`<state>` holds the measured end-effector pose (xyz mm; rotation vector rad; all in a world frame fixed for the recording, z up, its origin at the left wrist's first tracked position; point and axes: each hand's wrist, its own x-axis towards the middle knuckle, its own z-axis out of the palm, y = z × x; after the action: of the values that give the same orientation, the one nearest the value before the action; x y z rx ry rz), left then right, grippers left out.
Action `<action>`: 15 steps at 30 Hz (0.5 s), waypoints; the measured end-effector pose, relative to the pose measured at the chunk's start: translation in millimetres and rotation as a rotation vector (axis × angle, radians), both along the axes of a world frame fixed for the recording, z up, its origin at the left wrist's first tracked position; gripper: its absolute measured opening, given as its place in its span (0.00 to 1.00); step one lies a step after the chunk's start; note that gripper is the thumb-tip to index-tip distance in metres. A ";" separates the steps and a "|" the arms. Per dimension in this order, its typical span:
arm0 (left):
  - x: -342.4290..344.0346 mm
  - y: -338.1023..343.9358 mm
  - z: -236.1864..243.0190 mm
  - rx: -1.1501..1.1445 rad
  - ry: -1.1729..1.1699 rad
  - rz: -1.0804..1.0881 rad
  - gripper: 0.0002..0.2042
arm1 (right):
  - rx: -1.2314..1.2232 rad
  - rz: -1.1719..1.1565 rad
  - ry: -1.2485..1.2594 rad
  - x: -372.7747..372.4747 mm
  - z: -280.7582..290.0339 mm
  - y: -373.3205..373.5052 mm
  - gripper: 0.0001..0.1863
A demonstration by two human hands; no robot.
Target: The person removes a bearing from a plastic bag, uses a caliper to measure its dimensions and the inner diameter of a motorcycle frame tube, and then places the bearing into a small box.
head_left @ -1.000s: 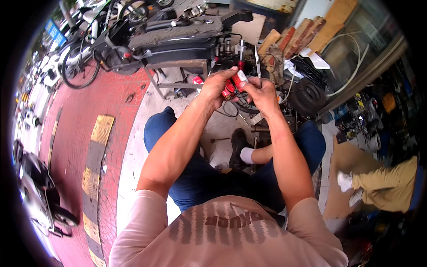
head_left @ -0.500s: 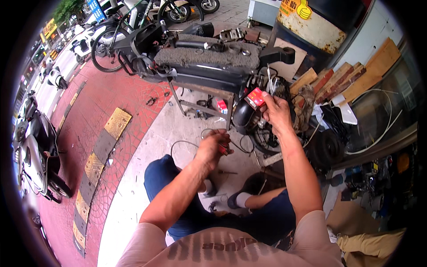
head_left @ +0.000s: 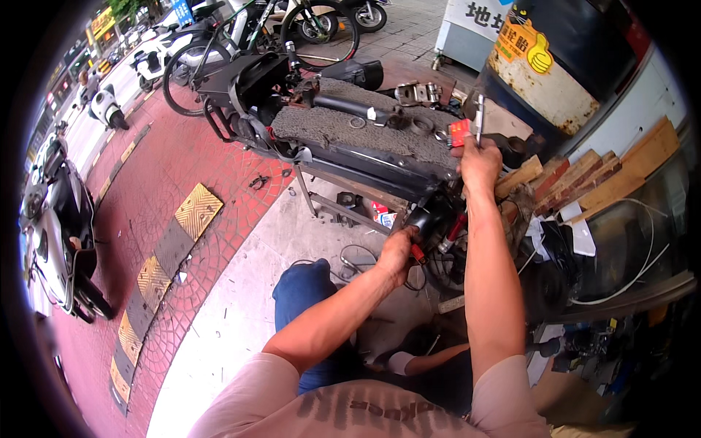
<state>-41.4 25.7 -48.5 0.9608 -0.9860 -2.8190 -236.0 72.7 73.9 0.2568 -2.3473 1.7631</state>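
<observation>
My right hand [head_left: 481, 168] is closed around a small red box [head_left: 459, 133] at the right end of the scooter's carpeted deck [head_left: 350, 120]. A slim metal piece [head_left: 480, 117] rises beside the box; whether I grip it too is unclear. My left hand [head_left: 396, 254], lower and to the left, has its fingers wrapped on a small red object [head_left: 418, 253] whose kind is mostly hidden. It is close to the rounded black fender [head_left: 429, 220]. Right of that hand, a red cylindrical part [head_left: 456, 231] slants near the wheel.
The scooter lies on a metal stand [head_left: 314, 201]. Metal rings and a black tube [head_left: 343, 104] rest on its deck. Wood planks [head_left: 577, 175] and a rusty drum [head_left: 544, 80] stand at right. A thin cable [head_left: 354, 255] loops on the floor. Parked motorbikes [head_left: 62, 248] line the left.
My right hand has moved up with the red box toward the deck's end. My left hand has shifted right and come close to the fender, still closed on the red object. The view has turned.
</observation>
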 end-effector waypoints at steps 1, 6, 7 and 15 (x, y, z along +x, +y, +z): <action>-2.4 -2.1 1.1 -0.011 0.014 0.015 0.18 | -0.066 -0.032 0.015 -4.3 -3.8 -3.0 0.18; 8.4 -10.7 -2.9 -0.025 0.071 0.074 0.20 | 0.091 -0.093 0.039 -15.0 -4.0 -22.8 0.19; 11.6 -11.0 4.1 -0.041 0.063 0.071 0.20 | 0.166 -0.101 0.060 -21.6 -8.4 -21.4 0.18; 23.9 -14.7 -16.7 -0.047 0.165 -0.070 0.15 | 0.303 -0.118 0.099 -63.1 -36.9 -4.6 0.24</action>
<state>-17.5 11.0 -65.2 0.6886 -1.0797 -2.8605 -299.1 68.1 37.0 0.2363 -2.4942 1.3095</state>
